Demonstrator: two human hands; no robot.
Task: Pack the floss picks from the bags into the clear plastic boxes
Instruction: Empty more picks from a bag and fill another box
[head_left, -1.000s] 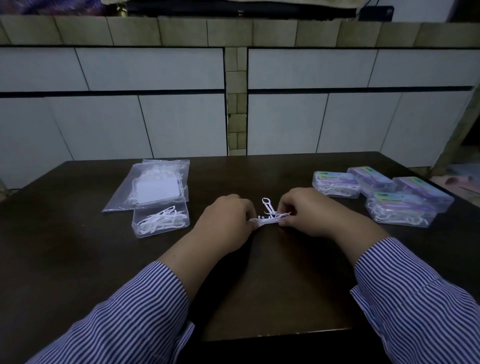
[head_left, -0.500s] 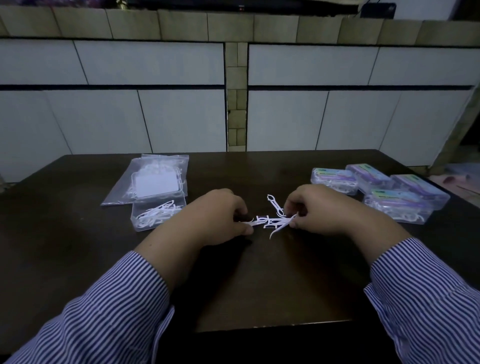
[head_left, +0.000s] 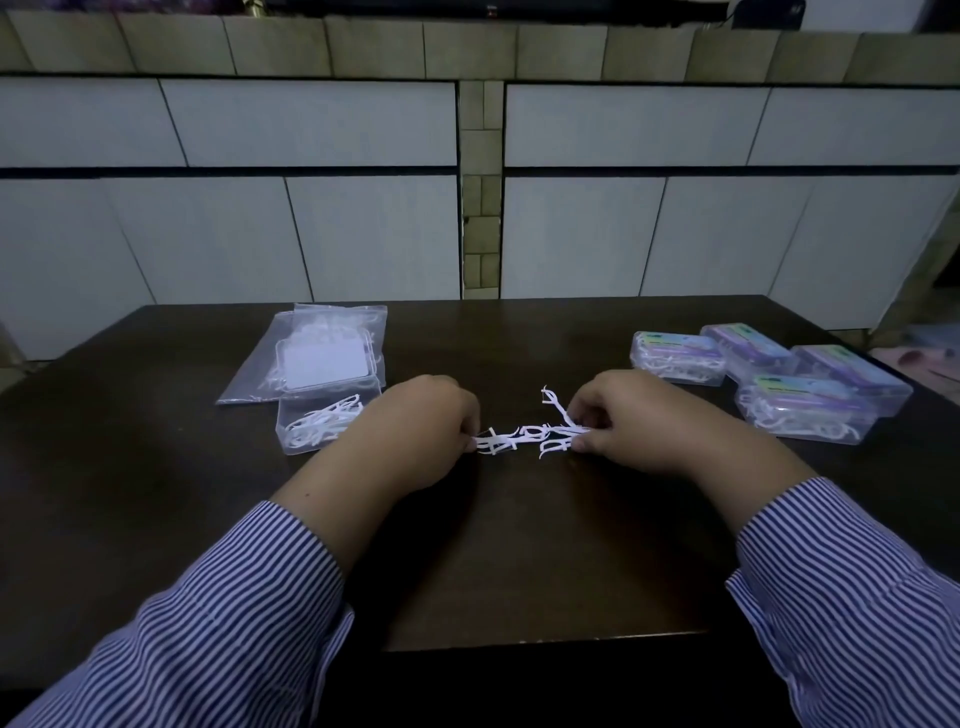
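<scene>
Sorting a tangled bunch of floss picks (head_left: 530, 439) between both hands over the dark bench (head_left: 519, 561).

Left hand (head_left: 415, 431) pinching the left end of the bunch, right hand (head_left: 628, 421) pinching the right end, fingers curled; bunch held just above the bench between them, one pick sticking up near the right fingers. Best done by lining the handles up parallel and keeping a light, even pinch so nothing springs loose, then carrying the bunch to the open clear box (head_left: 324, 423) just left, already part-filled, in front of the zip bags (head_left: 317, 353). Four closed filled boxes (head_left: 753, 374) at far right. Compared with half a second back: hands drawn farther apart, bunch stretched longer and flatter.
</scene>
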